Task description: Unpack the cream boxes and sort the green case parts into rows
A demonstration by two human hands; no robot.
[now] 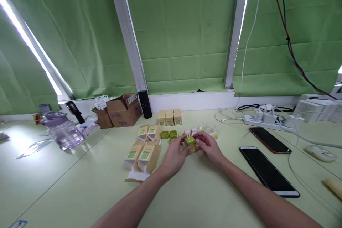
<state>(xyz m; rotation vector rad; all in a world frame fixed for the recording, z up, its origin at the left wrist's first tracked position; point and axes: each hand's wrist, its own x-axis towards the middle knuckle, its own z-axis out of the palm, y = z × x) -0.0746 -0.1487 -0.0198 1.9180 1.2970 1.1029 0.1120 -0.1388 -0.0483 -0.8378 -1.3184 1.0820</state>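
On the pale worktop (80, 185), tan cartons (144, 155) with green labels lie left of our hands; their print is too small to read. Our left hand (175, 155) and right hand (210, 146) both pinch a small green case (190, 141) between them, equally near, its yellow loop pointing up. Two dark phones (268, 171) lie to the right.

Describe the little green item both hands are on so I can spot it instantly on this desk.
Start at the pale green desk under the green blinds and find the row of three upright tan cartons near the window ledge. Just in front, the left hand and right hand meet around a small olive-green plastic cube case. Unlike the flat green lids beside it, it has a yellowish loop on top.
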